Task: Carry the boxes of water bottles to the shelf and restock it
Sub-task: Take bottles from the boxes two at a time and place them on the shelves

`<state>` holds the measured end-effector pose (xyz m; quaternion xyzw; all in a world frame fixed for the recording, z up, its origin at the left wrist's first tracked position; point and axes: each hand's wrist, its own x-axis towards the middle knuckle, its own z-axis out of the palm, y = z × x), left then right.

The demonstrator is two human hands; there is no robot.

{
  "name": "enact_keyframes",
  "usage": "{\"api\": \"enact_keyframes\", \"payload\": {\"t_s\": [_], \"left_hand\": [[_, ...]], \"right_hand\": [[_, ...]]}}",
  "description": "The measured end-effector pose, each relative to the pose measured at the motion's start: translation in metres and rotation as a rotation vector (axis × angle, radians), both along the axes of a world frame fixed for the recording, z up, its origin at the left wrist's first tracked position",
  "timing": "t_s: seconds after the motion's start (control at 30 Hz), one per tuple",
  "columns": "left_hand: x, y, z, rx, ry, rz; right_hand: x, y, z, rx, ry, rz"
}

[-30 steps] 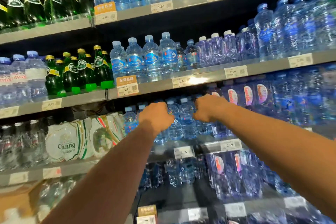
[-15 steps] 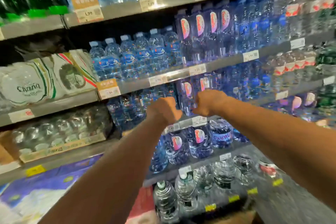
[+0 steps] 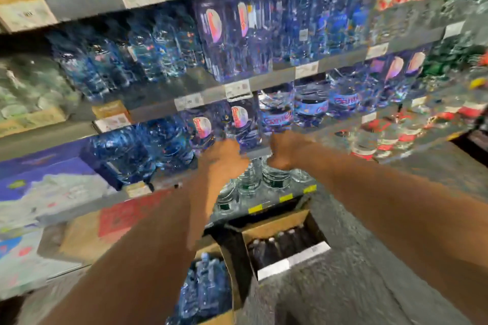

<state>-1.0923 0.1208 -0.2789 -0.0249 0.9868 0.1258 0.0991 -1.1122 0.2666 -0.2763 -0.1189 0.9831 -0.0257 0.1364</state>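
Both my arms reach forward toward the water shelf (image 3: 254, 152). My left hand (image 3: 224, 159) and my right hand (image 3: 287, 150) are curled into fists side by side, backs toward me, in front of a low shelf edge. Nothing shows in either fist; the fingers are hidden. Below them on the floor stands an open cardboard box (image 3: 274, 224) with dark-topped bottles inside. A second open box (image 3: 229, 269), nearer to me, holds blue water bottles (image 3: 204, 290). The view is blurred.
Shelf rows carry blue water bottles (image 3: 237, 31), large jugs (image 3: 311, 103) and red-labelled bottles (image 3: 369, 137) to the right. Clear bottles (image 3: 250, 182) stand on the lowest shelf. Shrink-wrapped packs (image 3: 52, 192) lie at the left. Grey floor (image 3: 369, 285) lies at the lower right.
My view has tilted down and to the right, from the upper shelves to the lowest ones and the boxes on the floor. Both fists stayed curled and close together.
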Motion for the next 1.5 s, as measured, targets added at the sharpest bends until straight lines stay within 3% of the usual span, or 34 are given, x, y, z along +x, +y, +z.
{"api": "enact_keyframes", "payload": {"t_s": [0.27,0.57,0.73,0.93,1.5], "left_hand": [[-0.018,0.058,-0.102,-0.01,-0.178,0.041],[-0.042,0.065,-0.233,0.023,-0.419,0.031],[-0.063,0.06,-0.304,0.052,-0.445,0.028],[-0.054,0.055,-0.427,0.155,-0.609,0.061],[-0.021,0.066,-0.721,0.376,-0.636,0.835]], "right_hand": [[-0.023,0.058,-0.095,-0.012,-0.173,-0.011],[-0.047,0.074,-0.216,0.062,-0.357,0.004],[-0.063,0.066,-0.291,0.026,-0.447,-0.08],[-0.07,0.078,-0.403,0.058,-0.566,-0.202],[-0.047,0.092,-0.757,-0.089,-0.791,-0.377]]}}
